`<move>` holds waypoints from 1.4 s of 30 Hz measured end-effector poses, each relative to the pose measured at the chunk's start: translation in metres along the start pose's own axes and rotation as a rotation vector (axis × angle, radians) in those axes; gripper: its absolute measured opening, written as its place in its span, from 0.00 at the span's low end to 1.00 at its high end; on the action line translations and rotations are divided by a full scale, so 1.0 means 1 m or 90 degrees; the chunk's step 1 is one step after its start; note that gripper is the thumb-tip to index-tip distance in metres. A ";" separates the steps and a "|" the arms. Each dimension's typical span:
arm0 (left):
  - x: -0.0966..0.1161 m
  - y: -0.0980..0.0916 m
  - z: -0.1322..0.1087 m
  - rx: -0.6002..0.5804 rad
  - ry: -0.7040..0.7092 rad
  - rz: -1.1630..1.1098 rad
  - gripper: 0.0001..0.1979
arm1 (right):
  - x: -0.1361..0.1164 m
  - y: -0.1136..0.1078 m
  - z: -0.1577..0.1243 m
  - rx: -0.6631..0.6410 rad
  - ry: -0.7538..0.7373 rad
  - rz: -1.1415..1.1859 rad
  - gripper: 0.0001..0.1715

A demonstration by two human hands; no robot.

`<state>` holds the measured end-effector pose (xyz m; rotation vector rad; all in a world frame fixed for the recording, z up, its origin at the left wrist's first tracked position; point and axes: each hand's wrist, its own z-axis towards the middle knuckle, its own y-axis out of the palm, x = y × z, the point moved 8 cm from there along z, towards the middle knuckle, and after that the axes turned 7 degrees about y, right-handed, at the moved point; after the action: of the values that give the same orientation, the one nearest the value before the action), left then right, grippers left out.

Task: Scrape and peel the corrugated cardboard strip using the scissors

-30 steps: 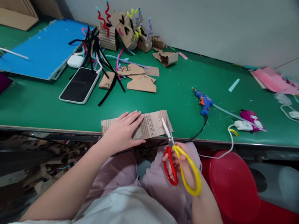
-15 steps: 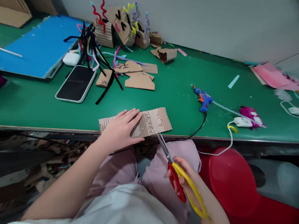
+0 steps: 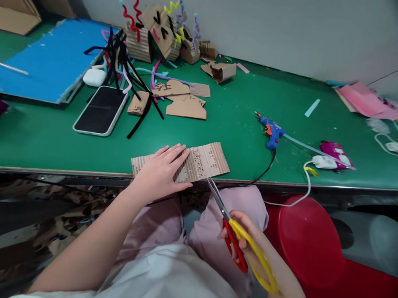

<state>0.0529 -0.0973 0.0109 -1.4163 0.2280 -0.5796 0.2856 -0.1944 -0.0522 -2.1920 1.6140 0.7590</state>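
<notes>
My left hand (image 3: 163,167) lies flat with fingers stretched out, pressing on a strip of corrugated cardboard (image 3: 213,161) at the front edge of the green table. Its thumb sticks out along the lower edge of the strip, and part of the cardboard is hidden under the palm. My right hand (image 3: 244,229) is closed around the handles of a pair of scissors (image 3: 225,212), one red and one yellow. Their blades point up and left, slightly parted, with the tips just below the strip's lower edge.
A blue hot glue gun (image 3: 271,130) with a cable lies to the right. Further left are a phone (image 3: 102,110), black pipe cleaners (image 3: 119,56) and cardboard cutouts (image 3: 187,108). Cardboard figures (image 3: 161,33) stand along the wall. A red stool (image 3: 307,243) is below the table's edge.
The scissors' tips have shifted slightly left and down, a little away from the cardboard's edge. My left hand and the strip have stayed in place.
</notes>
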 end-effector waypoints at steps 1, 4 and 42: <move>0.000 0.000 0.000 -0.001 0.000 -0.002 0.42 | -0.001 0.000 0.000 0.005 -0.006 -0.002 0.30; 0.000 -0.001 0.000 0.006 0.000 -0.013 0.42 | -0.010 0.002 -0.002 0.014 -0.049 -0.010 0.30; 0.000 -0.002 0.000 0.024 0.000 -0.028 0.41 | -0.069 0.039 0.012 -0.026 -0.136 -0.070 0.33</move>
<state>0.0521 -0.0970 0.0128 -1.3869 0.1855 -0.6168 0.2307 -0.1466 -0.0193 -2.1241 1.3739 0.9647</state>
